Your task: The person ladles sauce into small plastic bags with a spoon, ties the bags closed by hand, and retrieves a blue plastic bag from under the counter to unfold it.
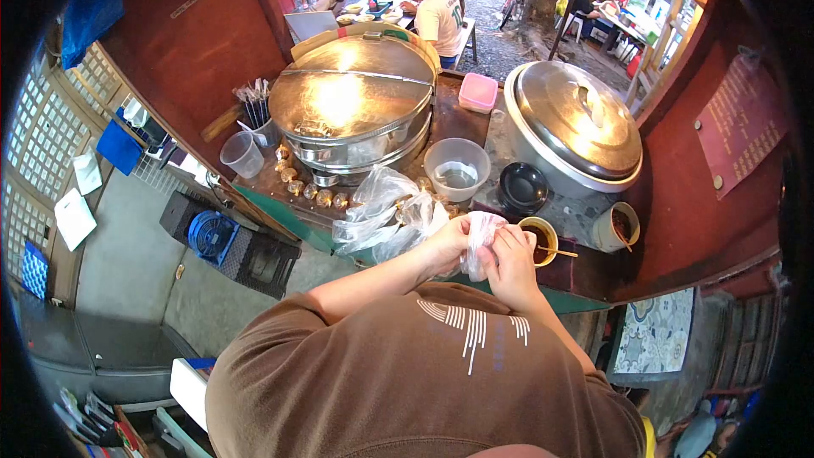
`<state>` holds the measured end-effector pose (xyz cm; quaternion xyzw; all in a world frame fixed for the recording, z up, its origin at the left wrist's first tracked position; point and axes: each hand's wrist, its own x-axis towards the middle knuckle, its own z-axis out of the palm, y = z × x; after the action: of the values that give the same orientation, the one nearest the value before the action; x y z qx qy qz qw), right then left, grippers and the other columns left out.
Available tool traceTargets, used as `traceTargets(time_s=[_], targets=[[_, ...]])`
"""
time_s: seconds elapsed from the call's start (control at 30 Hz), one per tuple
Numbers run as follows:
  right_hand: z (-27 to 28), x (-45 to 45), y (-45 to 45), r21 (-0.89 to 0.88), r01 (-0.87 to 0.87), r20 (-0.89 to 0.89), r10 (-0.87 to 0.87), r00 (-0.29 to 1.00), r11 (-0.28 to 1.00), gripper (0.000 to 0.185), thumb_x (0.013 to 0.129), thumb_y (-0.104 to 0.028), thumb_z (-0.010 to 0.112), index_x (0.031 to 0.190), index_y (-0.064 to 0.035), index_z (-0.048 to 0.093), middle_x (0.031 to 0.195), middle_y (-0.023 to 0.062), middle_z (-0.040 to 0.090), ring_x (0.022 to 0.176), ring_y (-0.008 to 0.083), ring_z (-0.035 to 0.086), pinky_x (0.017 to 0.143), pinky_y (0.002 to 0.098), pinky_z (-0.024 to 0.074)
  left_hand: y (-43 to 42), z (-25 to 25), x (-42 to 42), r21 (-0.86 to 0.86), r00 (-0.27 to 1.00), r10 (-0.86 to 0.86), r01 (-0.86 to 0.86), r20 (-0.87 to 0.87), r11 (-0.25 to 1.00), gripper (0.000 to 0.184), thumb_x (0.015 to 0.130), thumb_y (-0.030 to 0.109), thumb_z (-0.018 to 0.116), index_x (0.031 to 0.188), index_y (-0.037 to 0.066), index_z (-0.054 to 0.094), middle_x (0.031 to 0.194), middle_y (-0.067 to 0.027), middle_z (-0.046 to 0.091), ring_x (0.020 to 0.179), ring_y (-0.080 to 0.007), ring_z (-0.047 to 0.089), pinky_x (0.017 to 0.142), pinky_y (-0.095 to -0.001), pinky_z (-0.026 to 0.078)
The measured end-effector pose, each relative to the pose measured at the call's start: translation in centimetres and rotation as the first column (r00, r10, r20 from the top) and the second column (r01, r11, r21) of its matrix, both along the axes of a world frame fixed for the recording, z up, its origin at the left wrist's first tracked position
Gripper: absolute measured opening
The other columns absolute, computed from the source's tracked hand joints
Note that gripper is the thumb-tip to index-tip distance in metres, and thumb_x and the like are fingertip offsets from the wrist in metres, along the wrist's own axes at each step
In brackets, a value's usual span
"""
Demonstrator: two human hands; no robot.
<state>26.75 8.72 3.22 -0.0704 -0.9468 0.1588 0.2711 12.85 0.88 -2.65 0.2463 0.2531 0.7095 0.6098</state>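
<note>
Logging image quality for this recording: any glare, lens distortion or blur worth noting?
Head view: strong fisheye bending, with dark rounded edges at the sides; head view: bright glare patches on the flat metal lid and domed metal lid; head view: left hand and right hand fairly clear, though folds in the plastic bag look pale and soft.

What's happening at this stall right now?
Someone stands at the counter, holding a pinkish plastic bag with the left hand and right hand. A cup of dark liquid sits just beyond the right hand, with a stick in it. Clear plastic bags lie to the left. Two large lidded pots stand farther back.
</note>
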Motion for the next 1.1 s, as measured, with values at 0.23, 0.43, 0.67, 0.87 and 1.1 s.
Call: traceTargets(time_s=[0.23, 0.43, 0.67, 0.87, 1.1], targets=[[-0.5, 0.1, 0.3, -0.14, 0.032, -0.201, -0.061, 0.978, 0.99, 0.012, 0.071, -0.004, 0.062, 0.083, -0.0015, 0.06, 0.09, 0.012, 0.063, 0.085, 0.0286, 0.06, 0.078, 0.0405, 0.0424, 0.2, -0.2, 0.0, 0.012, 0.995, -0.075, 0.074, 0.071, 0.997, 0.04, 0.076, 0.01, 0.073, 0.113, 0.002, 0.059, 0.102, -0.0068, 0.065, 0.089, -0.0134, 0.064, 0.079, -0.0281, 0.052], [-1.3, 0.1, 1.0, 0.004, 0.009, 0.014, -0.009, 1.0, 1.0, 0.011, 0.068, -0.003, 0.062, 0.079, -0.0028, 0.062, 0.085, 0.0097, 0.064, 0.083, 0.0251, 0.061, 0.078, 0.0385, 0.0414, 0.5, -1.1, 0.1, -0.013, 0.995, -0.1, 0.1, 0.026, 0.995, 0.04, 0.076, 0.011, 0.074, 0.113, 0.003, 0.06, 0.101, -0.0063, 0.065, 0.088, -0.0127, 0.064, 0.078, -0.0272, 0.053], [-0.9, 0.0, 0.8, -0.096, 0.076, -0.177, -0.092, 0.98, 0.992, 0.011, 0.071, -0.005, 0.064, 0.082, -0.0051, 0.064, 0.087, 0.0079, 0.065, 0.084, 0.0229, 0.06, 0.077, 0.0369, 0.0406, 1.1, -1.6, -0.6, -0.046, 0.992, -0.08, 0.085, 0.097, 0.995, 0.039, 0.077, 0.009, 0.072, 0.113, 0.002, 0.059, 0.103, -0.0077, 0.065, 0.09, -0.014, 0.064, 0.082, -0.0279, 0.053], [0.2, 0.7, 1.5, -0.141, 0.049, -0.131, -0.067, 0.989, 0.989, 0.016, 0.076, -0.004, 0.063, 0.092, -0.0066, 0.064, 0.094, 0.0074, 0.065, 0.088, 0.0252, 0.059, 0.079, 0.0367, 0.0413, 1.2, -1.2, -0.4, -0.052, 0.983, -0.127, 0.135, 0.132, 0.989, 0.04, 0.078, 0.007, 0.07, 0.116, 0.002, 0.057, 0.104, -0.0097, 0.065, 0.091, -0.0167, 0.064, 0.082, -0.0294, 0.053], [0.3, 5.1, 4.5, -0.42, 0.429, -0.277, -0.564, 0.778, 0.799, 0.034, 0.079, -0.003, 0.062, 0.112, -0.0067, 0.055, 0.108, 0.009, 0.052, 0.094, 0.0205, 0.049, 0.079, 0.0325, 0.0405, 2.3, -3.3, -1.7, -0.076, 0.965, -0.062, 0.084, 0.254, 0.994, 0.033, 0.084, 0.009, 0.064, 0.116, 0.003, 0.057, 0.107, -0.0118, 0.062, 0.096, -0.0229, 0.062, 0.083, -0.0345, 0.054]])
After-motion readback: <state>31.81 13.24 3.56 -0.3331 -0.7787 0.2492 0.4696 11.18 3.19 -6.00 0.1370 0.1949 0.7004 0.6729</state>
